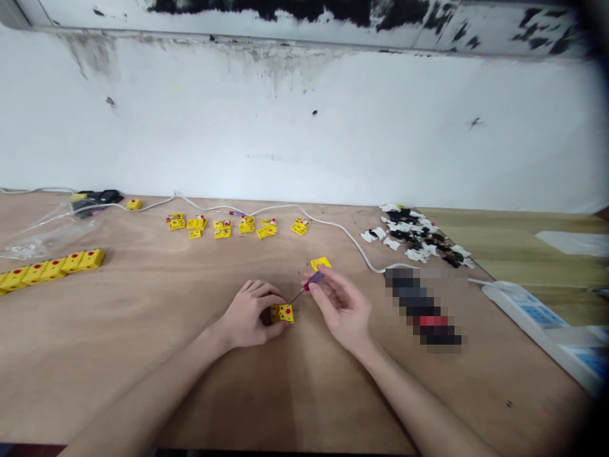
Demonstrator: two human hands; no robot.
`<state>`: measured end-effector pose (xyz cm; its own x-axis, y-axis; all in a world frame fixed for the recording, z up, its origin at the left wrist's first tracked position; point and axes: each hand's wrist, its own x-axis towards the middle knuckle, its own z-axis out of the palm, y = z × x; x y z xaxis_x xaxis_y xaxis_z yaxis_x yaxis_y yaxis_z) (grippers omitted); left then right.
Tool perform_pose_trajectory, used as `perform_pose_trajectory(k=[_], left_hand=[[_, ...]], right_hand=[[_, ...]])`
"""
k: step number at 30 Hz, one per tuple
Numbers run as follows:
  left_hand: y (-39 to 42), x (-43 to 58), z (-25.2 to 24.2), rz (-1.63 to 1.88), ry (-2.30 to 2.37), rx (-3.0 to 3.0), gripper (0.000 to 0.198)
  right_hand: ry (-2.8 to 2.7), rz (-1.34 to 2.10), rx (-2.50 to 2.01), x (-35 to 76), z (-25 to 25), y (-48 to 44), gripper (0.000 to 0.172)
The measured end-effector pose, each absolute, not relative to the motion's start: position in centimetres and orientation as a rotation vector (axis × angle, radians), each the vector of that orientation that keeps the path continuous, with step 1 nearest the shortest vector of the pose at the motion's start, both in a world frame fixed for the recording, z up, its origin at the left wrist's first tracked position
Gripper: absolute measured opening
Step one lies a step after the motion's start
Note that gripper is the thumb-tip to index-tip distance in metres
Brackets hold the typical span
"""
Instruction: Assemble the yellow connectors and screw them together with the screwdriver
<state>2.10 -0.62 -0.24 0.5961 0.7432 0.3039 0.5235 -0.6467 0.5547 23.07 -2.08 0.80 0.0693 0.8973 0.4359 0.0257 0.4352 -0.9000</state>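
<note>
Near the middle of the wooden table, my left hand [254, 314] grips a small open yellow case [287, 313] with a red button on it, its fingers curled around the far and near sides. A screwdriver [314, 279] with a purple and red handle is pinched in my right hand [345, 308]. Its thin shaft slants down to the left, and the tip reaches the case's far edge; whether it sits in a screw is too small to tell. Just beyond my right fingertips lies a flat yellow cover [321, 262], partly hidden by them.
Several yellow case parts [222, 229] lie in a row at the back, near a white cable [333, 223] and another screwdriver [236, 213]. Joined yellow cases [52, 270] stand left. Black and white pieces [419, 235] are heaped back right, by a power strip [537, 320].
</note>
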Motion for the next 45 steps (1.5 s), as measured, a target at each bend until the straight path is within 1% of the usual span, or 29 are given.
perform_pose_trajectory(k=[6,18,26,31,34,38,43,45], left_hand=[[-0.5,1.9,-0.5,0.74,1.003,2.402,0.033],[-0.6,1.9,-0.4,0.751,1.007,2.387,0.032],[-0.6,1.9,-0.5,0.757,1.011,2.385,0.032],[-0.6,1.9,-0.5,0.743,1.016,2.395,0.033],[-0.6,1.9,-0.5,0.733,1.014,2.4,0.032],[-0.6,1.8,-0.5,0.74,1.012,2.398,0.032],[-0.6,1.8,-0.6,0.748,1.013,2.39,0.033],[-0.6,1.9,-0.5,0.746,1.015,2.388,0.033]], right_hand=[[-1.405,0.8,-0.934,23.0,0.5,-2.0,0.03],[-1.468,0.726,-0.942,23.0,0.4,-1.9,0.029],[-1.544,0.749,-0.906,23.0,1.2,-1.9,0.032],[-1.668,0.562,-0.929,23.1,2.1,-1.4,0.031],[-1.728,0.636,-0.908,22.9,2.8,-0.9,0.034],[-1.74,0.565,-0.878,22.6,3.5,-0.3,0.026],[-1.755,0.673,-0.866,22.3,3.9,-0.1,0.029],[-1.749,0.597,-0.874,22.2,4.0,0.0,0.026]])
